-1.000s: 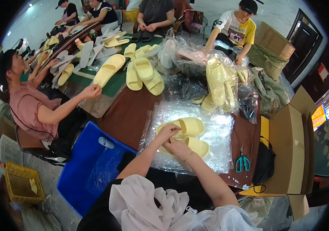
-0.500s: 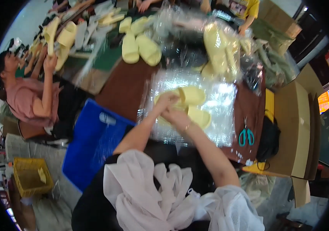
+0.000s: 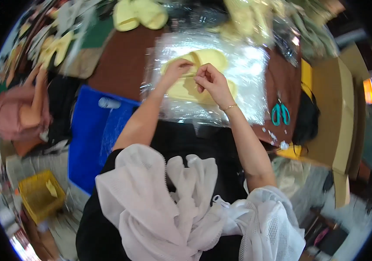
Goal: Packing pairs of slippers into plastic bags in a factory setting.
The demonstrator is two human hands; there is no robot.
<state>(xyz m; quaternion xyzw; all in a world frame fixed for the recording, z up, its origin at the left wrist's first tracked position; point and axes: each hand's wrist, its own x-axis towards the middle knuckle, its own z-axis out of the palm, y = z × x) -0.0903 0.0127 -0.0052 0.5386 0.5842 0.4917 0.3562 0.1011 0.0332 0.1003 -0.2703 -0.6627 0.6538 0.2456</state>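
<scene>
Big brown desk point(image 3: 120, 61), and hard by its right end a box point(image 3: 323, 117), flaps out, insides hidden from here. Blue bin point(image 3: 79, 139) to the left: something pale point(image 3: 109, 103) in there, plus clear film. Yellow crate point(image 3: 28, 191) on the floor, a light scrap point(image 3: 52, 188) inside. On the desk, shiny plastic point(image 3: 249, 93), and on that the yellow slippers point(image 3: 214, 60), a pair side by side! Light, soft and springy, I'd say; grip them by the broad strap, as that plastic looks slick underneath. Hands apart: the left hand point(image 3: 179, 68) over the far slipper, the right hand point(image 3: 212, 80) curled above the near one. Pinching anything? Can't tell.
</scene>
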